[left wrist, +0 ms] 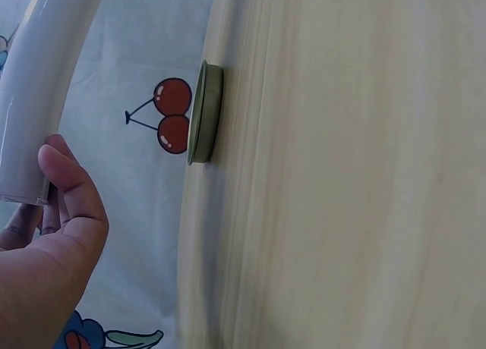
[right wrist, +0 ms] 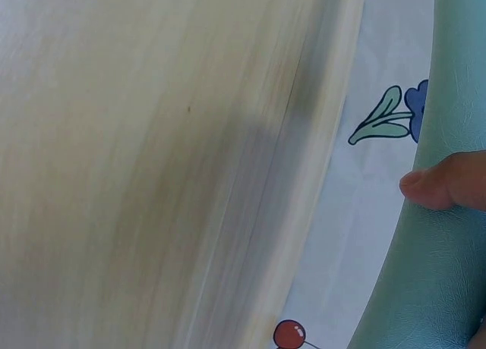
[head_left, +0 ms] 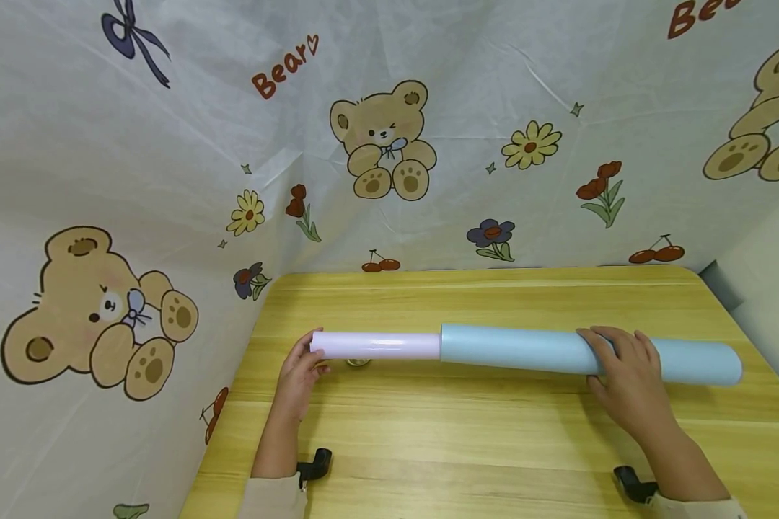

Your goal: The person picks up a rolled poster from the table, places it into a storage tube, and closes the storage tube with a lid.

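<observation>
beige sleeves (head_left: 274, 497) lay nearest, at the bottom of the head view, with black wrist mounts (head_left: 314, 465) beside them. beyond, the left hand (head_left: 298, 377) pinched the outer end of a lilac tube (head_left: 379, 345) between thumb and fingers, while the right hand (head_left: 631, 378) was curled over the right half of a pale blue roll (head_left: 513, 349). both pieces were held above a wooden table (head_left: 454, 447). the lilac tube met the roll's left end and seemed to run into it; their long axis ran left to right, nearly parallel to the table's far edge, the roll's right end angled slightly toward the person. the step looked like sliding one along the other, in or out i could not tell; the next move probably called for keeping them in line. partly behind the lilac tube sat a round brass-coloured lid (head_left: 358, 362), and farthest off hung a bear-print cloth (head_left: 454, 65).
</observation>
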A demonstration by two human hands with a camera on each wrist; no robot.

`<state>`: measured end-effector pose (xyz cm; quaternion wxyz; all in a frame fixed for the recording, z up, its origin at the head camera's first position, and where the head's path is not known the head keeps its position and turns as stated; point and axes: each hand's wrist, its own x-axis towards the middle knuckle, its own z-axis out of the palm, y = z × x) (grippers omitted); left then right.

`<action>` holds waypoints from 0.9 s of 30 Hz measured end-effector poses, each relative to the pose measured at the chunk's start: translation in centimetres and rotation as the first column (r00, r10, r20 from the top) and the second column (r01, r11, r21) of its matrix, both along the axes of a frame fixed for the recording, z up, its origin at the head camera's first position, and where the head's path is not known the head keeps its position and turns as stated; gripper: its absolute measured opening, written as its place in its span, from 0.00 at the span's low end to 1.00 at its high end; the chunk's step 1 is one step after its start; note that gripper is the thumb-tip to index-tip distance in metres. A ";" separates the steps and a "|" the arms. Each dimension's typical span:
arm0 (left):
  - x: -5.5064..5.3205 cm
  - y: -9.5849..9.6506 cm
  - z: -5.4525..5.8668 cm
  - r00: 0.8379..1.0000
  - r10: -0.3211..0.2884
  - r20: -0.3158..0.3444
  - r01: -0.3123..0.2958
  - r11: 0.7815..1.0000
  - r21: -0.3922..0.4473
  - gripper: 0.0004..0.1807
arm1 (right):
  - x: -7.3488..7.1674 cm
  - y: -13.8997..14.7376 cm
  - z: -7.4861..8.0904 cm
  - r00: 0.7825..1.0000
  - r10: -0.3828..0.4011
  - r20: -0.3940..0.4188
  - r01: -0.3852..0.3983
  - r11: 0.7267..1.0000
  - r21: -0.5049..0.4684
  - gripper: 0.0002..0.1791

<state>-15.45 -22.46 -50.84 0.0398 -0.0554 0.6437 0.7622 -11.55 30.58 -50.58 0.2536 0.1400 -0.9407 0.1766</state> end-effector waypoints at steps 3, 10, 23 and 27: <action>0.0 0.1 0.0 1.000 -0.005 0.007 0.005 1.000 0.009 0.28 | 0.0 0.0 0.0 1.000 0.003 -0.007 -0.003 1.000 0.002 0.54; 0.0 0.1 0.0 1.000 -0.018 0.017 0.018 1.000 0.016 0.29 | -0.1 0.1 0.1 1.000 0.012 -0.017 -0.012 1.000 0.003 0.54; 0.0 0.4 0.1 1.000 -0.026 0.013 0.026 0.999 -0.023 0.26 | 0.1 -0.1 0.2 1.000 0.016 0.006 -0.016 1.000 -0.003 0.54; 0.0 0.4 0.1 0.999 -0.034 0.014 0.034 0.999 -0.036 0.26 | 0.1 -0.3 0.0 1.000 0.017 0.016 -0.017 1.000 -0.007 0.55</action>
